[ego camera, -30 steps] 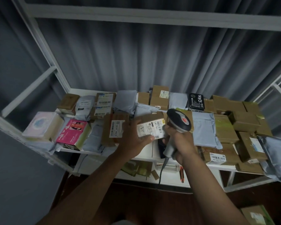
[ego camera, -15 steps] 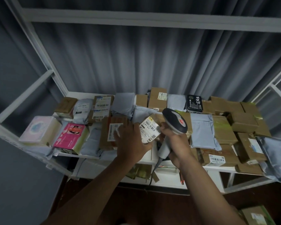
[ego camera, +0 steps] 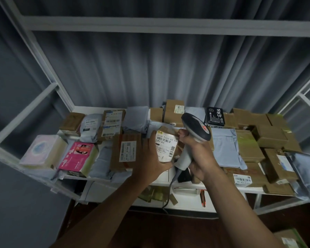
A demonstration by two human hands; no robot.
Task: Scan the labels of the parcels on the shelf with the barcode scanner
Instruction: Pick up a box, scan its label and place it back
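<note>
A white metal shelf (ego camera: 89, 110) stands before a grey pleated curtain (ego camera: 150, 72), crowded with brown cartons and grey mail bags. The left hand (ego camera: 149, 158) grips a small parcel (ego camera: 166, 144) at the near middle of the shelf, label up; I can read "T098-69" on it. The right hand (ego camera: 198, 153) is curled round the barcode scanner (ego camera: 195, 133), just right of the parcel. A pink box (ego camera: 79, 156) lies at the left, a black packet (ego camera: 215, 115) far behind.
</note>
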